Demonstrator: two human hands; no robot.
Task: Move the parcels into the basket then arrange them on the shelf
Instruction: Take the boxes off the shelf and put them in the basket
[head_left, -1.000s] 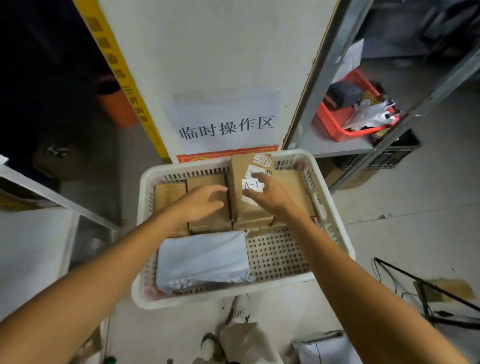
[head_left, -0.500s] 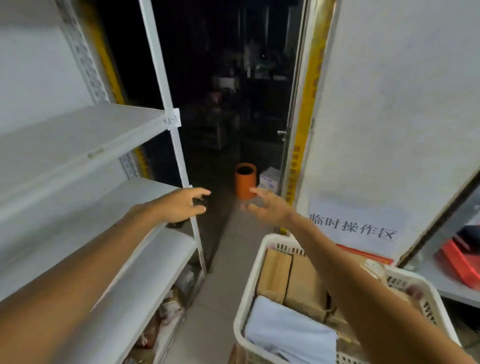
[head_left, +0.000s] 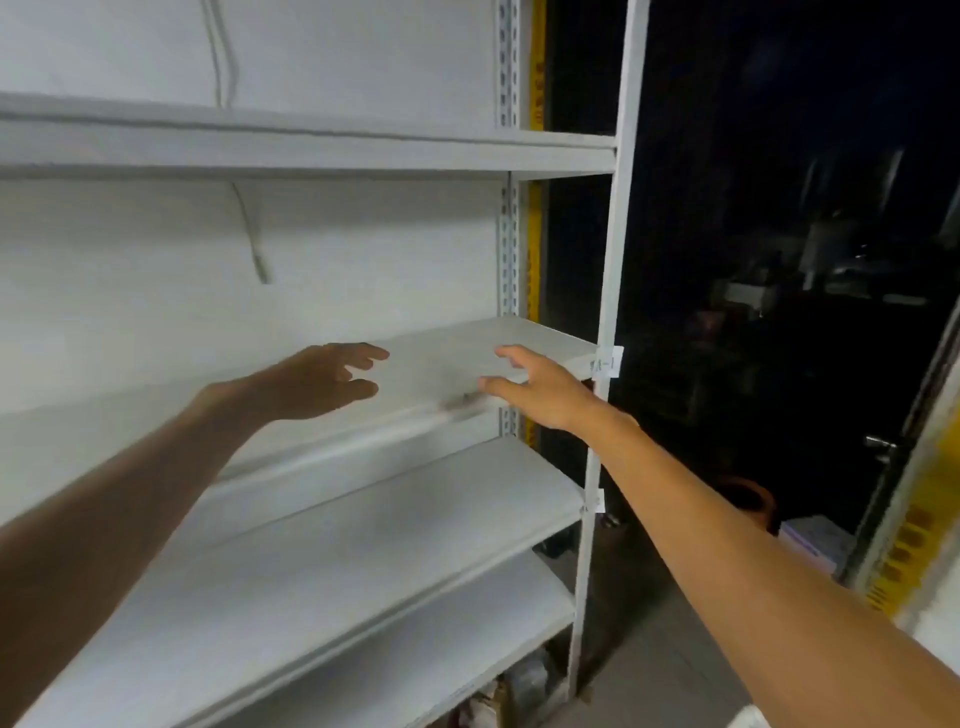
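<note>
The left arm comes in from the lower left of the frame, and the left hand (head_left: 317, 382) hangs left of centre in front of the white shelf (head_left: 311, 150). Its fingers are loosely apart, slightly bent, and hold nothing. The shelf fills the left and centre of the frame and shows 4 bare boards one above another. A thin white cable (head_left: 249, 228) hangs down the wall behind it, in the upper left.

Just right of centre, the right hand (head_left: 540, 387) is stretched over the front edge of the 2nd board from the top, fingers spread and thumb out, gripping nothing. I cannot tell whether it touches the blurred edge. Beside it, a paper label (head_left: 607, 361) sits on the shelf's front post.

Further right, against a dark room, stand a dim orange bin (head_left: 748, 501) and a yellow strip (head_left: 914, 540) on a door frame.
</note>
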